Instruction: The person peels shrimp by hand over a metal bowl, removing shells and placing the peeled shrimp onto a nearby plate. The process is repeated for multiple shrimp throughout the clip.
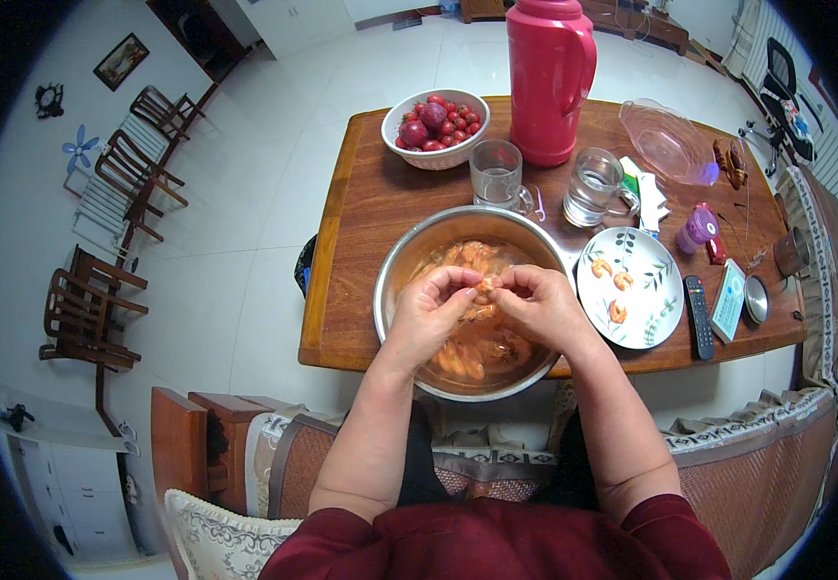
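Between the fingertips of my left hand (433,308) and my right hand (542,301) is one small orange shrimp (489,284), pinched from both sides and partly covered by the fingers. Both hands are over a large stainless steel basin (387,268) at the table's near edge. In it, more orange shrimp (462,360) lie in brownish liquid. To the right of the basin, a white plate with a leaf pattern (643,308) carries three peeled shrimp (617,311), apart from one another.
Beyond the basin are two glass mugs (497,174) (593,190), a tall pink thermos (546,87) and a white basket (437,158) of red fruit. A remote control (699,317), a small booklet-like box (728,301), a purple jar (696,230) and a clear plastic bowl (669,141) occupy the right side.
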The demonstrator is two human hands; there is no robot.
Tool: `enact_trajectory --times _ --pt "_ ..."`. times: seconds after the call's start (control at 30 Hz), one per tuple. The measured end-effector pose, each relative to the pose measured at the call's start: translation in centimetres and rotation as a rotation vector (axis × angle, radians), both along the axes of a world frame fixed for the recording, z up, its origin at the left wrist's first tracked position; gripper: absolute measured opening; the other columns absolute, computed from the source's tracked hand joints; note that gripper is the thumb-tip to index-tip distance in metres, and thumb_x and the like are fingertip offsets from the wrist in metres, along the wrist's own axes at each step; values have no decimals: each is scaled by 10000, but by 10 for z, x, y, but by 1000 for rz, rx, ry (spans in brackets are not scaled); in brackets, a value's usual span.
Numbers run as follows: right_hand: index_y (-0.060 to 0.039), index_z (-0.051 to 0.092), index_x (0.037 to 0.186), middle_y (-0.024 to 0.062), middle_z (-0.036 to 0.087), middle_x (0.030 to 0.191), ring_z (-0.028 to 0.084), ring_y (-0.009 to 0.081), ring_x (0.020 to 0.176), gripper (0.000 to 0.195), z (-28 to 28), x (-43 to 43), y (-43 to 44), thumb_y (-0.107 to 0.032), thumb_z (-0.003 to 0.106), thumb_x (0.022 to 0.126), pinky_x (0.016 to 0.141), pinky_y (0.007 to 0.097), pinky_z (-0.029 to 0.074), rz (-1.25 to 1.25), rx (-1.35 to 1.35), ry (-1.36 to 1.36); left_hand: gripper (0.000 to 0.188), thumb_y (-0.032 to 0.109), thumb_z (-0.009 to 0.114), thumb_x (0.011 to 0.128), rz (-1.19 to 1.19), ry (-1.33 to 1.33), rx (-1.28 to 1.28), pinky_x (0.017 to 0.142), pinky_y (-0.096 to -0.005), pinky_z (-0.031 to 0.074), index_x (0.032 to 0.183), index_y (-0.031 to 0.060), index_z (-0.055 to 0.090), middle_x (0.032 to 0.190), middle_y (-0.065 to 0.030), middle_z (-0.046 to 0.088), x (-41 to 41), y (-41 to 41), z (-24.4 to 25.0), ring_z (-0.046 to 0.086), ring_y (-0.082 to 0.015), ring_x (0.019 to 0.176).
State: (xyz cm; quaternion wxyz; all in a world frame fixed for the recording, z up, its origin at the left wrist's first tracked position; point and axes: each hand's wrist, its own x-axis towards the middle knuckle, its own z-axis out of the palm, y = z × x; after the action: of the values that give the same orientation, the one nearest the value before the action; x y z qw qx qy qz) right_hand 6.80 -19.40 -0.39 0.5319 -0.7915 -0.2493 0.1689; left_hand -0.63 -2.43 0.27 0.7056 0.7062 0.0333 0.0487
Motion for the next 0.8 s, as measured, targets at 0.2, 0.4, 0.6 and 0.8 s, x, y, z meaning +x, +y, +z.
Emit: enact_trajectory --times 0.2,0.4,0.6,0.8 --pt "-14 640 856 -20 608 782 524 30 712 140 -1 0 1 -153 625 862 647 190 440 -66 127 267 250 -7 617 816 127 -303 619 830 -280 498 1066 -14 602 1019 -104 624 0 -8 8 620 -207 916" --pt "-13 638 879 -9 605 788 518 39 678 120 -1 0 4 -128 624 850 632 178 423 -139 343 466 392 7 628 774 157 -533 1033 852 -357 512 1165 22 589 1162 -155 581 -1 -25 0 596 -304 1033" --pt "-13 646 865 -10 606 772 518 44 678 117 1 0 1 -128 637 843 637 185 425 -109 343 509 372 10 600 818 136 -455 892 857 -339 511 1189 26 579 1135 -158 620 -1 -19 -8 623 -281 1023" --pt "-15 654 847 -17 618 761 533 42 692 118 6 -1 -1 -131 631 843 642 201 443 -122 183 324 278 34 552 909 160 -94 253 797 -255 512 1182 -15 542 1057 -130 656 -3 -21 0 650 -178 951"
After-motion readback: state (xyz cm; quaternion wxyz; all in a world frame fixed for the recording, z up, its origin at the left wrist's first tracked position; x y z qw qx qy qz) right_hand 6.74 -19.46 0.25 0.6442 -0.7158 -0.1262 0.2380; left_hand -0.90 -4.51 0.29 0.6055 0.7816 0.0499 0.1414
